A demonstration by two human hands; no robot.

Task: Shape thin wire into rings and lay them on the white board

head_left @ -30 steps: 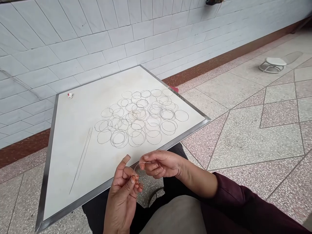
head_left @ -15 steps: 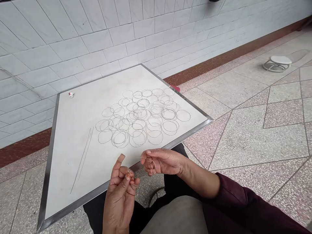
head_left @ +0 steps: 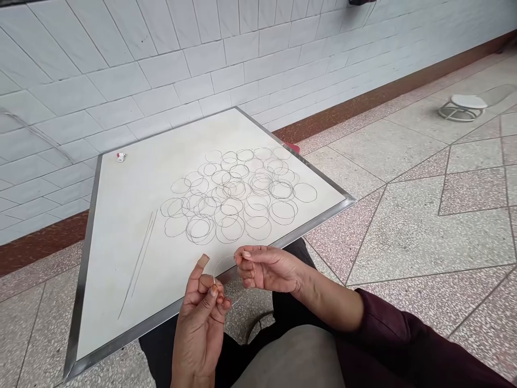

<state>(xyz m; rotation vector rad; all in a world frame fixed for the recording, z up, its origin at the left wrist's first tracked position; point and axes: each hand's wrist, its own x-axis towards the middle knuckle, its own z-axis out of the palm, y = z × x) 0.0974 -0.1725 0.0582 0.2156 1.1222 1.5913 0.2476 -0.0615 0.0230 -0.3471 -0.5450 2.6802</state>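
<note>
Thin wire, bent into a shallow arc, spans the gap between the two hands, just in front of the near edge of the bench. The left hand pinches one part of it between the thumb and a fingertip, while another finger points up and outward. The right hand, below a dark maroon sleeve, grips the wire between thumb and forefinger; its other fingers are curled, with a short bright curve of wire visible across them. The hands are apart, joined only by the wire. A further faint length shows beside the lower fingers of the left hand.

Beyond lies the bench, pale-topped and edged in metal. Straight wires rest on it at the left, lying close together at a slant. To their right spreads a broad group of wire rings, many overlapping. Near the far left corner sits a small white-and-red object, too small to identify. Behind the bench stands a white-tiled wall with a brown skirting.
</note>
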